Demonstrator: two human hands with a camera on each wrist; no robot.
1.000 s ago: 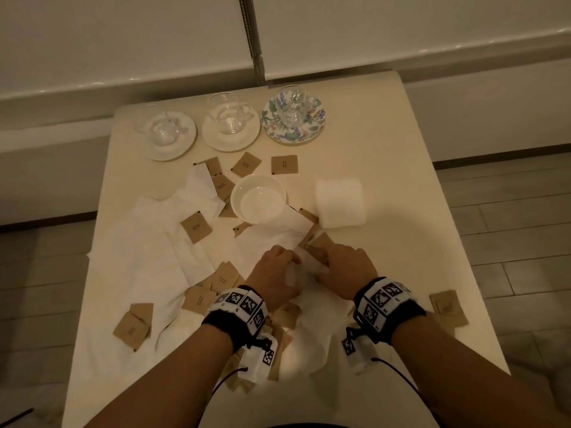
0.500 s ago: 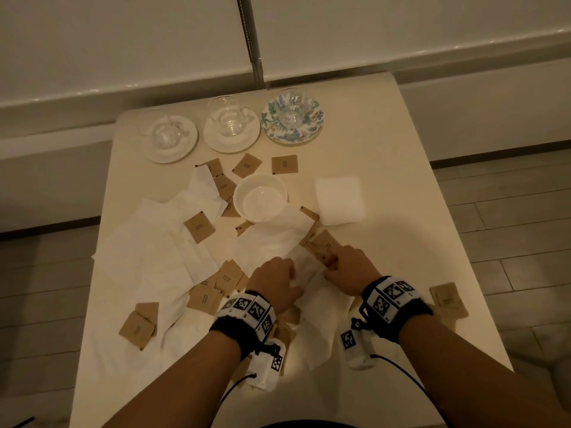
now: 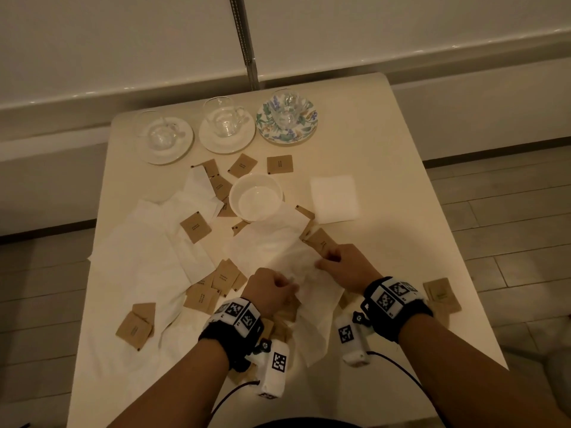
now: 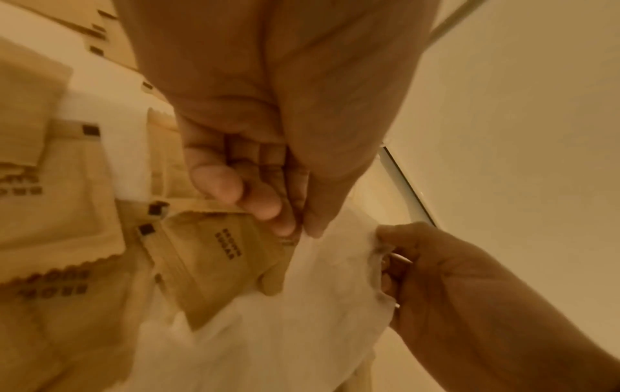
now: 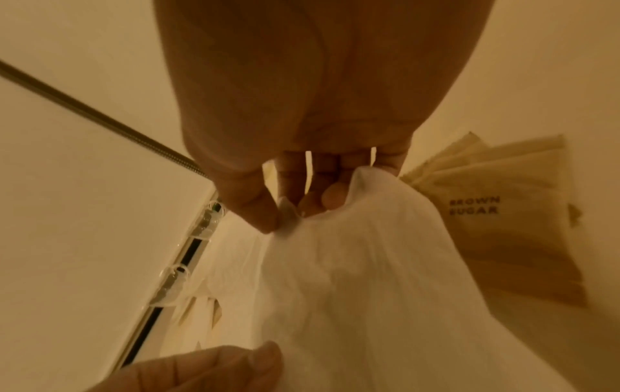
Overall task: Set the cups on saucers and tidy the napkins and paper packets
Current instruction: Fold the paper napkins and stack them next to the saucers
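Note:
Both hands pinch one crumpled white napkin near the table's front middle. My left hand grips its near left edge between thumb and fingers. My right hand pinches the far right edge. Brown sugar packets lie scattered around and partly under the napkin; one sits just right of my right hand. Three glass cups stand on saucers at the back: a white saucer, a white saucer and a flowered saucer.
A white bowl sits mid-table on a napkin corner. A folded white napkin lies to its right. Unfolded napkins cover the left side. More packets lie at the front left and right edge.
Both hands have drawn back toward me with the napkin. The left hand has moved down and away from the right, stretching the napkin between them.

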